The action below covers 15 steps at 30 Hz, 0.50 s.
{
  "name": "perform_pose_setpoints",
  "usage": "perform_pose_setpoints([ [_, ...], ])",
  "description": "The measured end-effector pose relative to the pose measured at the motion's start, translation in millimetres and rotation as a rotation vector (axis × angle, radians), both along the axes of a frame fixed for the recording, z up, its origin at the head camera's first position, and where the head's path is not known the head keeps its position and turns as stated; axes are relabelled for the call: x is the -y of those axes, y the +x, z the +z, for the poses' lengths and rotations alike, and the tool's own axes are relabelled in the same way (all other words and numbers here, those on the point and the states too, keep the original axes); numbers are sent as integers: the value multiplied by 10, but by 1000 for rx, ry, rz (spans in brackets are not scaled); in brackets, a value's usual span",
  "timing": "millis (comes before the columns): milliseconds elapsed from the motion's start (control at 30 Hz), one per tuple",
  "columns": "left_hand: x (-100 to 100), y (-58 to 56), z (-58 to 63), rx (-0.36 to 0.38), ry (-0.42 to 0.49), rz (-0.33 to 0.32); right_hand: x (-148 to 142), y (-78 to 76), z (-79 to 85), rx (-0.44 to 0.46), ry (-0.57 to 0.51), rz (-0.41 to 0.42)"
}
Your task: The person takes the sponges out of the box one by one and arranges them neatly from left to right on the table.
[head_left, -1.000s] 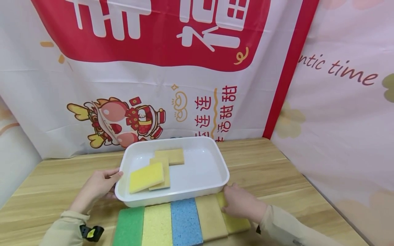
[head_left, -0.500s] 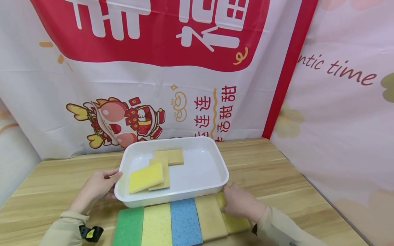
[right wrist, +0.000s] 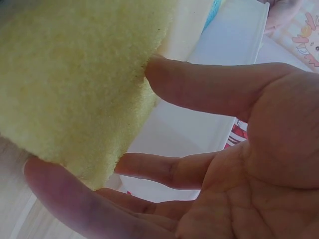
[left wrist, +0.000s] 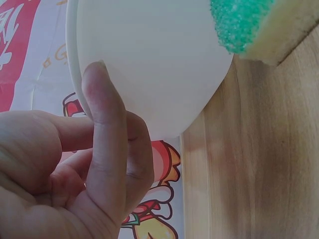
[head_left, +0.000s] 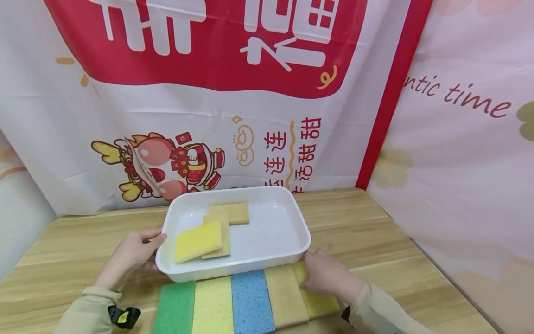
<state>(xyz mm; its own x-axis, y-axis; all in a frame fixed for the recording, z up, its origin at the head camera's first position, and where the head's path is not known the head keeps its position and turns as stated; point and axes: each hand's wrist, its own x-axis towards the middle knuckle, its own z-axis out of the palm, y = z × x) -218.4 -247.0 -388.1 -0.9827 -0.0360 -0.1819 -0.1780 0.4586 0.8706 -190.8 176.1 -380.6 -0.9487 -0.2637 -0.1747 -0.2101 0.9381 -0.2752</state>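
In the head view, my left hand [head_left: 133,253] grips the left side of a white plastic tray [head_left: 298,208]. Its fingers press against the tray's wall [left wrist: 149,59] in the left wrist view. My right hand [head_left: 327,273] holds a yellow sponge [head_left: 319,301] at the right end of a row, close to the tray's front right corner. Thumb and fingers lie on the edges of that sponge in the right wrist view. The row continues leftward with a tan sponge [head_left: 285,294], a blue sponge [head_left: 252,301], a pale yellow sponge [head_left: 212,306] and a green sponge [head_left: 174,306].
Inside the tray, at its left, a bright yellow sponge [head_left: 198,241] overlaps a tan sponge [head_left: 225,236], with another tan sponge [head_left: 235,212] behind. A wooden table [head_left: 359,222] bears everything. Behind it hangs a printed cloth [head_left: 200,104].
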Motion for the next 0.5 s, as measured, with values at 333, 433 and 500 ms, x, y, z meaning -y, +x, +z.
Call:
perform_pose_setpoints([
  [333, 6, -1, -12, -1, -4, -6, 3, 14, 10, -16, 5, 11],
  [433, 8, -2, -10, -1, -6, -7, 5, 17, 8, -20, 9, 7],
  [500, 6, -1, -10, -1, -6, -5, 6, 19, 8, -23, 16, 3],
])
